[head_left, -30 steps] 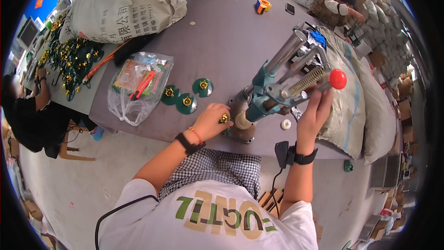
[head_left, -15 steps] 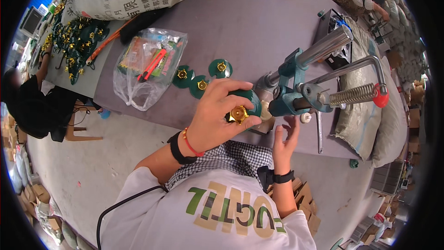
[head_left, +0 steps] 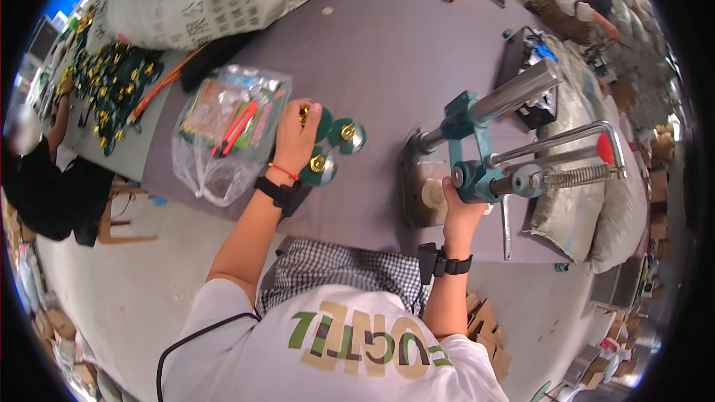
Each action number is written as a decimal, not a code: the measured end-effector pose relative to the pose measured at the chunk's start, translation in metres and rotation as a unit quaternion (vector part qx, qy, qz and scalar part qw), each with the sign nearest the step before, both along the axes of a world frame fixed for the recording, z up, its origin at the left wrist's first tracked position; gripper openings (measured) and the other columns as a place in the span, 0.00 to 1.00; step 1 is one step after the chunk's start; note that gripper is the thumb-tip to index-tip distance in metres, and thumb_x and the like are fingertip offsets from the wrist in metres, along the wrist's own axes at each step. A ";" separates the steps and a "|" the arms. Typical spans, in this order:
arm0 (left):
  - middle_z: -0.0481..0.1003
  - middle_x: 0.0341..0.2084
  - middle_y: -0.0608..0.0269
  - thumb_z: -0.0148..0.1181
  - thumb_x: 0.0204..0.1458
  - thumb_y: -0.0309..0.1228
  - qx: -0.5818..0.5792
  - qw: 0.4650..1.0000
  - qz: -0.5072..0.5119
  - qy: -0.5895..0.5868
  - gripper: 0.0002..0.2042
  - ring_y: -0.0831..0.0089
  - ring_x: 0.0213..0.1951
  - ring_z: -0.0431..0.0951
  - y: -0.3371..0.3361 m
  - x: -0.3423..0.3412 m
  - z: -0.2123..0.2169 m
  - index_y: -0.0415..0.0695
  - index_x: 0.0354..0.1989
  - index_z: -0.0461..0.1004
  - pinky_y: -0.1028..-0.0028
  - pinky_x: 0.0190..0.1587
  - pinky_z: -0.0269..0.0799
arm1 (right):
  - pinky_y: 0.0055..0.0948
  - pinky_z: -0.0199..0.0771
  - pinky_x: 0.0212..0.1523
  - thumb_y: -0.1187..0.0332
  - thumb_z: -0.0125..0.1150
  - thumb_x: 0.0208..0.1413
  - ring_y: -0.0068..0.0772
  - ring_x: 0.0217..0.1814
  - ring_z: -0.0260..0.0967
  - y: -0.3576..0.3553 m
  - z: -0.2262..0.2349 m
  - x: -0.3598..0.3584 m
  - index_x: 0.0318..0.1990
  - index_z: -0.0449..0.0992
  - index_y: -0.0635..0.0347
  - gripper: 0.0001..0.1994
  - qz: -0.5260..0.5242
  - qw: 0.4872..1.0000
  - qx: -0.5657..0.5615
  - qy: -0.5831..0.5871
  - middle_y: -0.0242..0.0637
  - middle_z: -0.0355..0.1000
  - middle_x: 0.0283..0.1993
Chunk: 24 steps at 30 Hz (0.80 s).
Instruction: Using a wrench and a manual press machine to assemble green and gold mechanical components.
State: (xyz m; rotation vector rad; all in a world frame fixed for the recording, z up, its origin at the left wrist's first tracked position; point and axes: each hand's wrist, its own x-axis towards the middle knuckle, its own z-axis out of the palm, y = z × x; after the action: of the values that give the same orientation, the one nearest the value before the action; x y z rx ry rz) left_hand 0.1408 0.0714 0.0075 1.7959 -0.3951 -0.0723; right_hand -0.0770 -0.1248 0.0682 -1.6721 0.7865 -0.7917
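left hand point(head_left: 295, 141) grips green disc point(head_left: 325, 126) inside table edge point(head_left: 342, 229), well clear of press point(head_left: 480, 180).

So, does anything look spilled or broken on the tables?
Nothing looks spilled or broken. The heap of dark-green discs with shiny gold centres at far left looks messy, its pieces jumbled beside the big whitish woven sack.
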 end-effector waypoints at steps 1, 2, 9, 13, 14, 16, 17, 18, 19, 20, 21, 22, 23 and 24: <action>0.69 0.48 0.47 0.56 0.53 0.40 0.068 0.997 0.003 -0.032 0.18 0.53 0.51 0.67 -0.003 0.015 -0.004 0.35 0.43 0.68 0.62 0.54 0.61 | 0.26 0.66 0.43 0.74 0.63 0.47 0.26 0.39 0.65 -0.007 0.002 -0.001 0.39 0.70 0.64 0.12 0.019 0.999 -0.028 -0.002 0.31 0.69 0.37; 0.69 0.48 0.47 0.56 0.53 0.40 0.059 0.998 -0.003 -0.039 0.18 0.53 0.51 0.67 -0.009 0.022 -0.010 0.35 0.43 0.68 0.62 0.54 0.61 | 0.26 0.66 0.43 0.74 0.63 0.47 0.26 0.39 0.65 -0.017 0.002 -0.006 0.39 0.70 0.64 0.12 0.011 0.999 -0.038 -0.008 0.31 0.69 0.37; 0.73 0.33 0.56 0.60 0.47 0.32 -0.002 0.966 -0.162 -0.202 0.12 0.56 0.39 0.72 -0.028 -0.078 0.027 0.42 0.39 0.71 0.61 0.44 0.66 | 0.30 0.73 0.33 0.61 0.62 0.52 0.31 0.31 0.74 0.018 0.053 -0.059 0.41 0.74 0.68 0.17 0.284 0.877 -0.082 0.379 0.41 0.75 0.29; 0.75 0.39 0.52 0.62 0.47 0.32 0.047 0.723 -0.673 -0.151 0.16 0.56 0.45 0.74 -0.040 -0.132 -0.025 0.43 0.44 0.72 0.63 0.48 0.68 | 0.24 0.71 0.31 0.62 0.58 0.56 0.22 0.32 0.72 0.057 0.091 0.053 0.47 0.71 0.69 0.19 0.320 0.944 0.000 0.078 0.38 0.75 0.32; 0.73 0.43 0.51 0.61 0.47 0.31 0.072 0.708 -0.703 -0.002 0.17 0.57 0.48 0.72 -0.049 -0.129 -0.018 0.43 0.46 0.71 0.64 0.50 0.67 | 0.22 0.71 0.31 0.62 0.57 0.57 0.20 0.32 0.71 0.054 0.096 0.095 0.49 0.70 0.69 0.19 0.315 0.947 0.057 0.019 0.38 0.74 0.33; 0.76 0.26 0.62 0.55 0.50 0.26 -0.115 0.778 -0.617 -0.029 0.06 0.71 0.30 0.76 -0.059 -0.136 -0.042 0.42 0.36 0.74 0.70 0.35 0.70 | 0.21 0.68 0.24 0.62 0.57 0.57 0.22 0.25 0.69 0.045 0.091 0.198 0.51 0.67 0.70 0.20 0.264 0.961 0.059 -0.057 0.35 0.71 0.29; 0.76 0.26 0.62 0.55 0.50 0.26 -0.113 0.774 -0.623 -0.033 0.06 0.71 0.30 0.76 -0.067 -0.141 -0.060 0.42 0.36 0.74 0.70 0.35 0.70 | 0.21 0.68 0.24 0.63 0.55 0.57 0.25 0.25 0.71 0.031 0.081 0.248 0.50 0.66 0.72 0.20 0.246 0.959 0.082 -0.113 0.38 0.72 0.31; 0.76 0.26 0.64 0.54 0.51 0.25 -0.170 0.763 -0.603 0.156 0.06 0.74 0.30 0.75 -0.073 -0.144 -0.083 0.42 0.37 0.73 0.73 0.34 0.70 | 0.22 0.69 0.25 0.64 0.56 0.56 0.26 0.25 0.71 0.013 0.060 0.299 0.50 0.66 0.73 0.20 0.197 0.962 0.123 -0.142 0.40 0.72 0.32; 0.75 0.26 0.66 0.52 0.52 0.25 -0.240 0.718 -0.566 0.326 0.06 0.78 0.30 0.74 -0.078 -0.137 -0.096 0.41 0.37 0.73 0.76 0.33 0.69 | 0.24 0.70 0.26 0.65 0.56 0.54 0.28 0.25 0.71 0.002 0.040 0.351 0.50 0.65 0.74 0.21 0.154 0.965 0.138 -0.164 0.42 0.72 0.33; 0.73 0.25 0.68 0.51 0.55 0.27 -0.231 0.709 -0.546 0.382 0.06 0.80 0.30 0.72 -0.086 -0.131 -0.080 0.40 0.35 0.73 0.80 0.32 0.68 | 0.29 0.72 0.30 0.66 0.56 0.52 0.34 0.29 0.73 -0.054 0.001 0.389 0.50 0.64 0.75 0.22 0.082 0.984 0.097 -0.129 0.46 0.72 0.34; 0.72 0.25 0.68 0.48 0.59 0.31 -0.153 0.720 -0.536 0.414 0.09 0.81 0.29 0.71 -0.089 -0.128 -0.071 0.40 0.33 0.71 0.80 0.33 0.67 | 0.33 0.73 0.35 0.67 0.56 0.50 0.39 0.32 0.74 -0.104 -0.043 0.420 0.50 0.63 0.76 0.23 0.016 0.994 0.063 -0.090 0.49 0.72 0.36; 0.72 0.24 0.69 0.46 0.61 0.36 -0.175 0.717 -0.505 0.448 0.12 0.81 0.29 0.71 -0.093 -0.134 -0.083 0.41 0.33 0.71 0.80 0.34 0.67 | 0.38 0.71 0.41 0.67 0.56 0.48 0.46 0.38 0.72 -0.141 -0.079 0.447 0.51 0.62 0.76 0.25 -0.055 0.997 -0.043 -0.017 0.53 0.71 0.38; 0.72 0.26 0.69 0.47 0.61 0.40 -0.216 0.670 -0.485 0.519 0.13 0.82 0.30 0.71 -0.092 -0.138 -0.092 0.42 0.35 0.70 0.80 0.37 0.68 | 0.43 0.70 0.47 0.67 0.57 0.46 0.52 0.44 0.70 -0.177 -0.104 0.467 0.52 0.61 0.76 0.27 -0.126 0.979 -0.149 0.059 0.57 0.70 0.41; 0.73 0.27 0.68 0.47 0.60 0.42 -0.200 0.624 -0.514 0.554 0.14 0.80 0.31 0.72 -0.090 -0.140 -0.115 0.42 0.36 0.70 0.80 0.38 0.68 | 0.44 0.66 0.51 0.66 0.57 0.46 0.55 0.49 0.66 -0.192 -0.115 0.489 0.53 0.60 0.77 0.28 -0.146 0.973 -0.158 0.086 0.59 0.67 0.45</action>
State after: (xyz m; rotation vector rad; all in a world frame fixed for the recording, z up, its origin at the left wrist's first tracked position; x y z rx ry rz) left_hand 0.0007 -0.0188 -0.1074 0.5962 -0.4066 -1.6768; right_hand 0.4117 -0.3164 -0.0463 -1.9534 1.0894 -1.0286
